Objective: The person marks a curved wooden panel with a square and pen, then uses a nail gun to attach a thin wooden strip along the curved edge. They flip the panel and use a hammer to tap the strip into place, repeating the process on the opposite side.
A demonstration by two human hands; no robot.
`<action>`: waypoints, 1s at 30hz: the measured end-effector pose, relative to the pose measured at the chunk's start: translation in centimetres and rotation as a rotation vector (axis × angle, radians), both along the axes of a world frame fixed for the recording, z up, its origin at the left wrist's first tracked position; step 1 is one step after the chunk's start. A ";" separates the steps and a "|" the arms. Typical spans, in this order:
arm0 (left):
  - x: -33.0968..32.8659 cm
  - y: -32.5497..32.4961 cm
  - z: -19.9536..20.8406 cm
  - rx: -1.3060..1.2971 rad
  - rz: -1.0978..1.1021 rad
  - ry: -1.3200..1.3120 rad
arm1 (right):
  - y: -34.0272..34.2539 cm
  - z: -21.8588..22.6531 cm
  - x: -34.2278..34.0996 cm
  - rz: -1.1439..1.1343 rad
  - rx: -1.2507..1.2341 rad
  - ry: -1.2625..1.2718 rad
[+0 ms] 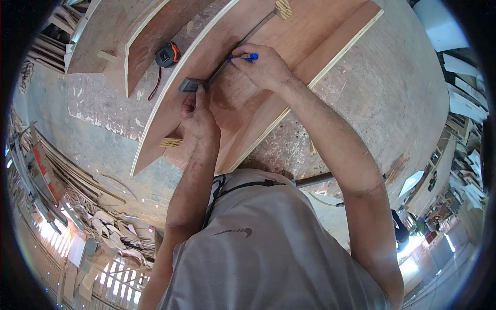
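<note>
My left hand [201, 118] grips a try square by its dark grey stock [190, 84], with the thumb along it. The square's thin dark blade runs up and to the right over a reddish plywood piece [320, 31], which has a curved pale edge on its left. In my right hand [264, 68] is a blue pen [252, 57], pinched between the fingers. Its writing end is beside the blade, partly hidden by the fingertips. Small wooden blocks [171, 142] sit against the plywood, one low on the left and another [283, 9] at the top.
A black and orange tape measure [166, 56] with a wrist strap lies left of the plywood piece. Further left stands another curved plywood assembly [135, 57]. The worn worktop [398, 88] extends to the right. Wood strips and offcuts [72, 165] are piled at the left.
</note>
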State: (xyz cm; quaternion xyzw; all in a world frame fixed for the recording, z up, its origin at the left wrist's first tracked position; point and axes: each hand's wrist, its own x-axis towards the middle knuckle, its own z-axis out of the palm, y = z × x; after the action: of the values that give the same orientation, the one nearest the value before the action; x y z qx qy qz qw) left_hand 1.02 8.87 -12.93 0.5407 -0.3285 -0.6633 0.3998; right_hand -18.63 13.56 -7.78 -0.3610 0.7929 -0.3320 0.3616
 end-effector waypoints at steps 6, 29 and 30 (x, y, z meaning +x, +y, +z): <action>-0.3 0.0 0.5 0.008 -0.011 -0.008 | 0.1 -0.4 0.0 0.026 -0.004 0.015; 1.3 1.0 0.5 -0.309 -0.360 -0.190 | 5.8 6.2 -0.2 -0.354 -0.369 -0.243; 2.1 1.0 0.8 -0.307 -0.421 -0.212 | 6.1 6.5 0.1 -0.368 -0.383 -0.254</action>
State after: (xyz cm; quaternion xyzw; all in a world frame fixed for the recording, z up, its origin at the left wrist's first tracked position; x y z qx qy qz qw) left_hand 3.10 9.87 -12.18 0.4601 -0.5702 -0.6138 0.2940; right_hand -18.50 19.66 -1.27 -0.2281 0.7163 -0.5782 0.3170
